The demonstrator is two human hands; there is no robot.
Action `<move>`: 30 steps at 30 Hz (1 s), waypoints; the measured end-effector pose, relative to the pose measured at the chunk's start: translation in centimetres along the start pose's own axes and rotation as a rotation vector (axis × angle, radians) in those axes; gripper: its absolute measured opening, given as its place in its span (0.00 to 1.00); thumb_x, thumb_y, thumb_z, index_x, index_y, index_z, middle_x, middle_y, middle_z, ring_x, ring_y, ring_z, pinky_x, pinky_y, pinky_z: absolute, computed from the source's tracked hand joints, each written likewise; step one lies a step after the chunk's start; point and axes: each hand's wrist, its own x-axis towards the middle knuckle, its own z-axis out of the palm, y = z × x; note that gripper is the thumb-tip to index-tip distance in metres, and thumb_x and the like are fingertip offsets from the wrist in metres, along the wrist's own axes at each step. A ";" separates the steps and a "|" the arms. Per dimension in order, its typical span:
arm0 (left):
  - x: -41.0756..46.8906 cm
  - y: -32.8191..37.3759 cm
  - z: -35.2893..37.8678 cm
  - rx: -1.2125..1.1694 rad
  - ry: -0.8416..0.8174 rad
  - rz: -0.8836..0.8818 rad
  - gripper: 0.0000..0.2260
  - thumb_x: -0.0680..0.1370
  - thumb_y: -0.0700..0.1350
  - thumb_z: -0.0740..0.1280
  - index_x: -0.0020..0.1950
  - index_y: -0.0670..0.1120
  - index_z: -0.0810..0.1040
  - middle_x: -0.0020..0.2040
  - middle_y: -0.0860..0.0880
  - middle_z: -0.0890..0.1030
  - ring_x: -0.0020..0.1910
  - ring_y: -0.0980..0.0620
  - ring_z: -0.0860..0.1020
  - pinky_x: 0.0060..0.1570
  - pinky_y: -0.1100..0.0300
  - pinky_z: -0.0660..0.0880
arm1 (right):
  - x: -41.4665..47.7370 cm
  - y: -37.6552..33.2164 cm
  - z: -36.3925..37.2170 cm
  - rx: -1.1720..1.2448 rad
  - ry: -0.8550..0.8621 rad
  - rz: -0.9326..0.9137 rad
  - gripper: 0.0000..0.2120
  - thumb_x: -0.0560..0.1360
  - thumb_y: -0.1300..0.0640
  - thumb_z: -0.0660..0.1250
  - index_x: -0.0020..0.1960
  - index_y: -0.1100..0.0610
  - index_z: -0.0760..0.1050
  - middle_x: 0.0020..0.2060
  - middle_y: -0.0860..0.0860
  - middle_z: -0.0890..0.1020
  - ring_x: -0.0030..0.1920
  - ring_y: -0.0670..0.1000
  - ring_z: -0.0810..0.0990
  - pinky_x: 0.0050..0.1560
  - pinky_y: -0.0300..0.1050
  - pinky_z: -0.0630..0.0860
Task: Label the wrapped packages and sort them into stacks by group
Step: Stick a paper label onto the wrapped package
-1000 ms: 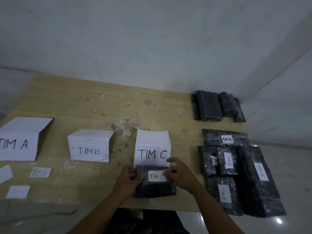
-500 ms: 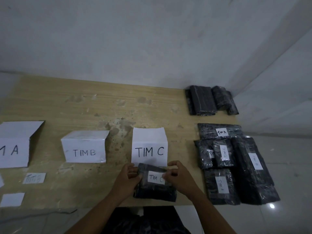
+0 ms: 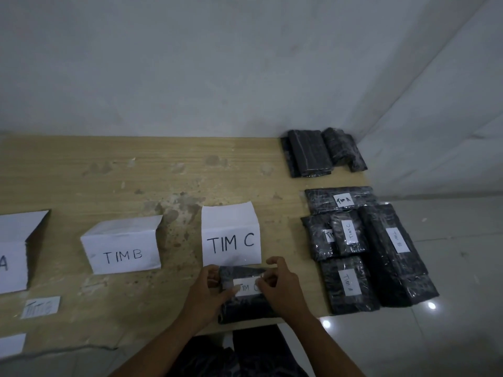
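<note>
A black wrapped package (image 3: 245,308) lies at the table's front edge, right below the folded paper sign "TIM C" (image 3: 230,242). A white label reading "TIM C" (image 3: 245,288) sits on its top. My left hand (image 3: 209,289) grips the package's left edge, thumb on the label's left end. My right hand (image 3: 280,289) pinches at the label's right end and hides the last letter. Signs "TIM B" (image 3: 122,254) and "TIM A" (image 3: 11,265) stand further left.
Several labelled black packages (image 3: 351,284) lie grouped at the right end of the wooden table (image 3: 136,170). Unlabelled black packages (image 3: 310,153) are piled at the back right corner. Loose paper slips (image 3: 40,307) lie front left. A wall runs behind the table.
My head view has shifted a little. Both hands stay on the package, and my right fingers have closed further over the label's right end.
</note>
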 end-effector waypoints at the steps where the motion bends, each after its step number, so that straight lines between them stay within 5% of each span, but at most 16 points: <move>1: 0.0 0.0 0.0 0.001 0.002 -0.004 0.22 0.69 0.46 0.77 0.58 0.50 0.71 0.52 0.54 0.78 0.49 0.60 0.77 0.40 0.70 0.74 | 0.0 0.1 0.1 -0.010 0.007 -0.005 0.20 0.72 0.58 0.73 0.58 0.50 0.68 0.40 0.47 0.83 0.41 0.43 0.82 0.44 0.45 0.81; 7: 0.8 -0.9 0.1 0.016 0.019 -0.018 0.16 0.71 0.50 0.75 0.53 0.55 0.72 0.51 0.55 0.79 0.51 0.55 0.78 0.49 0.59 0.77 | 0.0 0.5 -0.6 -0.016 -0.019 -0.015 0.19 0.72 0.59 0.72 0.57 0.49 0.66 0.39 0.43 0.81 0.41 0.41 0.81 0.40 0.34 0.78; 10: 1.0 -1.2 0.1 0.007 0.010 -0.024 0.16 0.70 0.50 0.76 0.51 0.56 0.72 0.50 0.54 0.79 0.51 0.54 0.78 0.53 0.54 0.77 | 0.0 0.6 -0.7 -0.025 -0.025 -0.029 0.19 0.72 0.59 0.72 0.57 0.49 0.66 0.40 0.44 0.81 0.42 0.42 0.81 0.41 0.38 0.79; 16: 0.4 -1.0 0.0 -0.010 -0.014 -0.028 0.16 0.71 0.49 0.75 0.55 0.50 0.74 0.52 0.53 0.79 0.53 0.55 0.77 0.51 0.59 0.75 | -0.2 1.0 -0.5 0.069 0.030 0.006 0.19 0.72 0.59 0.72 0.57 0.49 0.68 0.39 0.46 0.83 0.41 0.42 0.82 0.44 0.43 0.81; 21: 0.2 -0.2 0.1 0.051 -0.061 0.040 0.04 0.75 0.50 0.70 0.48 0.52 0.79 0.51 0.54 0.80 0.52 0.59 0.78 0.51 0.60 0.75 | -0.1 0.6 -1.5 0.347 -0.009 0.093 0.16 0.73 0.61 0.72 0.56 0.52 0.70 0.39 0.53 0.84 0.42 0.48 0.84 0.44 0.49 0.82; 25: 0.2 0.3 0.0 0.055 -0.112 0.069 0.12 0.71 0.63 0.66 0.47 0.58 0.81 0.50 0.56 0.81 0.50 0.60 0.79 0.51 0.61 0.75 | 0.1 0.1 -2.4 0.614 -0.025 0.188 0.15 0.74 0.63 0.70 0.57 0.55 0.70 0.40 0.56 0.84 0.44 0.55 0.85 0.43 0.51 0.82; 30: 0.0 1.2 0.2 0.001 -0.138 0.005 0.16 0.80 0.53 0.60 0.50 0.44 0.82 0.49 0.48 0.83 0.47 0.61 0.80 0.45 0.72 0.74 | 0.2 -0.1 -2.3 0.576 -0.050 0.207 0.17 0.74 0.63 0.71 0.58 0.56 0.69 0.41 0.58 0.84 0.44 0.55 0.85 0.42 0.49 0.82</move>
